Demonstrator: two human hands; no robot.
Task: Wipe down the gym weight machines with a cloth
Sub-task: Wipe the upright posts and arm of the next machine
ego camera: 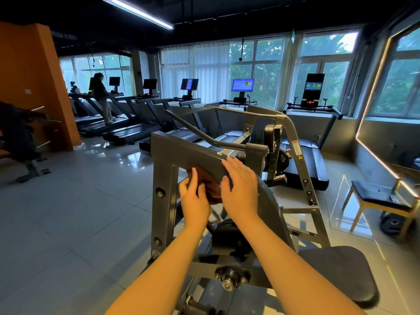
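A reddish-brown cloth (213, 189) is held against the near face of the weight machine's sloping grey beam (181, 148) by the left hand (195, 201), whose blurred fingers appear curled round it. The right hand (238, 187) is laid flat on the beam just beside the cloth, holding nothing. The beam's long axis climbs up-left from the cloth, so its remaining length is judged nearer the left hand.

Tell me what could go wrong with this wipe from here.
1. The right hand rests on the grey frame close to the lever pivot; if that joint moves, the hand might get pinched.
2. The left hand holds the brown cloth bunched against the frame's edge, so it may skip part of the surface.
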